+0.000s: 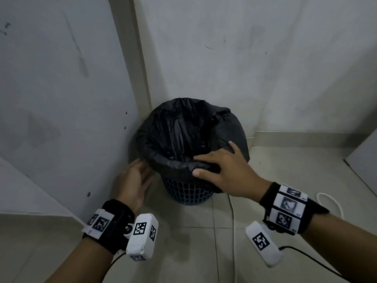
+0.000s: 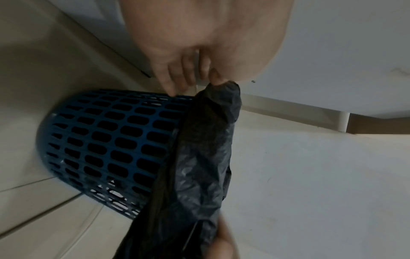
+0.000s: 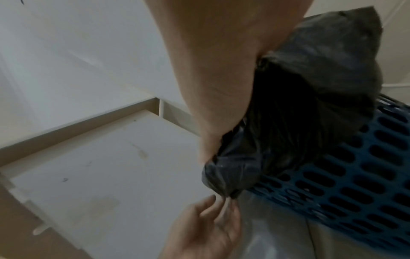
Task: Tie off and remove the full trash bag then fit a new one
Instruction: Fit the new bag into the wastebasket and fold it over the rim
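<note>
head view, bag rim (image 1: 179, 163) under right fingers (image 1: 206, 158)

Corner of a room in dim, even light. Two off-white walls (image 1: 255, 58), scuffed and stained, meet at a beige vertical trim strip (image 1: 134, 58). A pale skirting (image 1: 295, 137) runs right of the strip along the wall's foot. Beige floor tiles (image 1: 204, 242) lie below (grout lines visible), crossed by a white cable (image 1: 234, 221), possibly a power lead.
</note>
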